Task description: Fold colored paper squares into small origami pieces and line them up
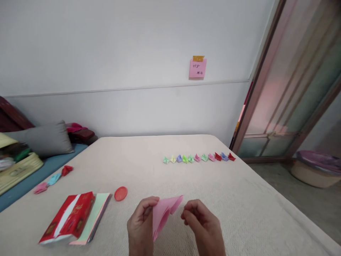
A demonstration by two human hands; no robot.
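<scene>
A folded pink paper [163,213] with open, flaring layers is pinched at its left edge by my left hand [142,224], thumb and fingers closed on it. Just right of the paper's pointed tip, my right hand [201,224] has its fingers curled and pressed together, apart from the paper; nothing shows between them. Beyond both hands, a row of small folded paper shapes [191,159] in several colours runs across the table [133,156]. A round red lid [120,193] lies to the left of my left hand.
At the left are a red and white packet [69,217] on stacked coloured paper [93,217], and red, blue and pink folded papers [54,179] near the table's edge. A grey cushion [48,138] sits beyond. A tub [315,170] stands on the floor at right.
</scene>
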